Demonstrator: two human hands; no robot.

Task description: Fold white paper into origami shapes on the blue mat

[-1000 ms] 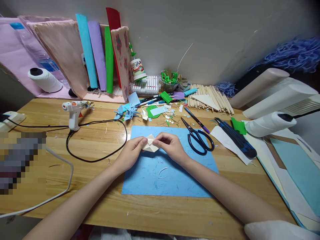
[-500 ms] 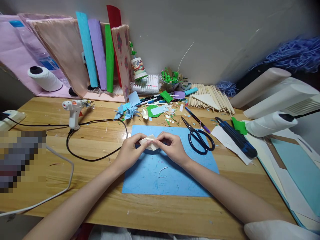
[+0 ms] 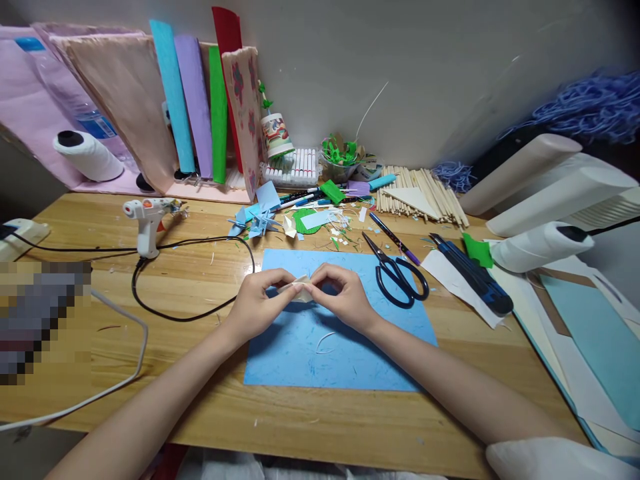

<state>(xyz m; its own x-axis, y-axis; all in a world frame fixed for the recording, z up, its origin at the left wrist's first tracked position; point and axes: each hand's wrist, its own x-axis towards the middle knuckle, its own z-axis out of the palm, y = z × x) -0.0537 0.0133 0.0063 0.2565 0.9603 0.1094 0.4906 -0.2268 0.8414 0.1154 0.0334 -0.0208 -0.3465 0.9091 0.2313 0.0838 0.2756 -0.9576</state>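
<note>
A small piece of folded cream paper (image 3: 301,293) is pinched between both hands, above the far part of a blue sheet (image 3: 340,363). My left hand (image 3: 260,303) grips its left side with thumb and fingers. On its right side, my right hand (image 3: 344,299) holds it the same way, and the two thumbs nearly meet in front. Fingers cover much of the paper. A thin white curved strip (image 3: 325,341) lies on the blue sheet. Black-handled scissors (image 3: 395,273) rest across the sheet's right edge.
A white glue gun (image 3: 148,223) with a looping black cord stands at left. Blue folded paper pieces (image 3: 263,220) and scraps lie behind the sheet. To the right are a utility knife (image 3: 473,277) and a white thread spool (image 3: 543,247). Wooden sticks (image 3: 425,193) lie near the wall.
The folded paper has tilted between my fingers, showing less of its flat face. My thumbs have come closer together. The whole view has shifted very slightly.
</note>
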